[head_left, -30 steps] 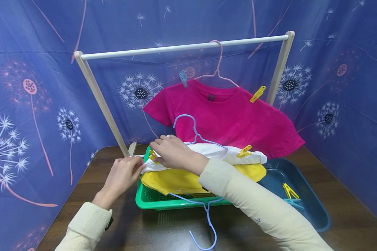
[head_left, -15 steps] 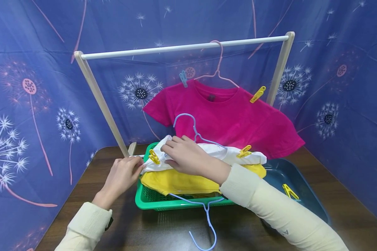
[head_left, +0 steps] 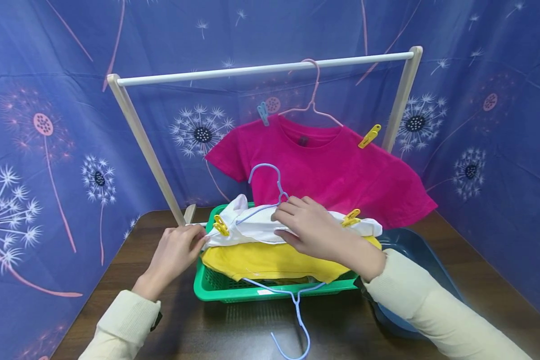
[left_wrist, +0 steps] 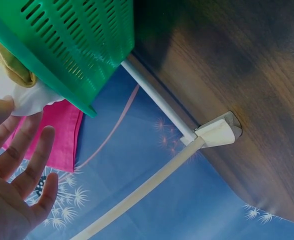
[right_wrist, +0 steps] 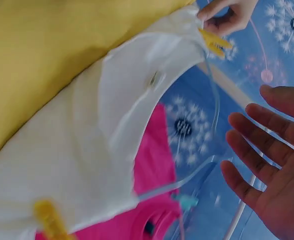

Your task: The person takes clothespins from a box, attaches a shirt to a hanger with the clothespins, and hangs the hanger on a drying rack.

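My left hand (head_left: 173, 255) pinches the left edge of a white shirt (head_left: 261, 231) between thumb and fingers. In the left wrist view the white cloth (left_wrist: 33, 102) comes out past the thumb. A blue hanger (head_left: 255, 215) is inside the shirt's neck, its hook pointing up. One yellow clothespin (head_left: 220, 225) clips the shirt's left shoulder, another clothespin (head_left: 351, 218) its right. Over the shirt's middle hovers my right hand (head_left: 319, 230); the right wrist view shows its relaxed fingers (right_wrist: 257, 150) holding nothing, apart from the cloth.
Beneath the shirt, a yellow garment (head_left: 270, 261) lies on a green basket (head_left: 225, 297), a second blue hanger (head_left: 299, 320) jutting out in front. Behind, a pink T-shirt (head_left: 306, 165) hangs from the rack's white bar (head_left: 207, 74). My right arm partly covers a dark blue tray (head_left: 414, 245).
My right hand has left the left clothespin and moved right across the white shirt, uncovering the hanger's left arm. My left hand has kept its pinch in place.
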`<action>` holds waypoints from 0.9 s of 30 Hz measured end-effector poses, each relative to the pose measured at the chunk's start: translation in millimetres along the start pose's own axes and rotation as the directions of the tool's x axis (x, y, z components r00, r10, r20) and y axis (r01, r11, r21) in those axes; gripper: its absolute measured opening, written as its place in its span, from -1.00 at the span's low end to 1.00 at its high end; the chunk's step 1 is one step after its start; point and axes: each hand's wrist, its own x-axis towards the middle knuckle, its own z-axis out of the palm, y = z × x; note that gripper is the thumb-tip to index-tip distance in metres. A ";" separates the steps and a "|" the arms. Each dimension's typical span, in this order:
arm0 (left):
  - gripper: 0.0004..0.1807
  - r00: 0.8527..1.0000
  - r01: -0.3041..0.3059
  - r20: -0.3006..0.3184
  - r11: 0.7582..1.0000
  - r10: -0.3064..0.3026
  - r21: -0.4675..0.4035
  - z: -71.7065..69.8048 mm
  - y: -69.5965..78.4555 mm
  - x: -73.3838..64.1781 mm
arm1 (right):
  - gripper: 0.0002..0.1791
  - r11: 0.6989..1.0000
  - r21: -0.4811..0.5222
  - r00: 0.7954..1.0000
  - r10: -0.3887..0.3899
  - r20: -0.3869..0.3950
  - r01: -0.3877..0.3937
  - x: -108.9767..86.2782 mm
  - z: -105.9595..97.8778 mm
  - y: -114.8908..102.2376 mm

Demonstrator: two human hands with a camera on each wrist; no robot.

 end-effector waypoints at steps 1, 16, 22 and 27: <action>-0.92 1.000 0.000 -0.001 1.000 0.000 0.001 0.0 -0.1 0.0 | -0.60 1.000 0.006 1.000 0.011 -0.016 -0.011 -3.6 -1.9 3.5; -0.92 1.000 0.007 0.009 1.000 -0.007 0.004 -0.5 -0.5 0.0 | -0.49 0.958 0.030 0.958 0.287 -0.015 -0.286 -61.9 -17.4 60.3; -0.92 1.000 0.001 0.006 1.000 -0.001 0.005 -1.0 -1.0 -0.2 | -0.43 0.931 0.029 0.931 0.365 0.009 -0.365 -83.6 -15.9 74.2; -0.92 1.000 -0.002 0.001 1.000 0.002 -0.002 -0.9 -1.2 -0.1 | -0.47 0.915 0.043 0.916 0.401 0.019 -0.402 -98.4 -12.7 80.5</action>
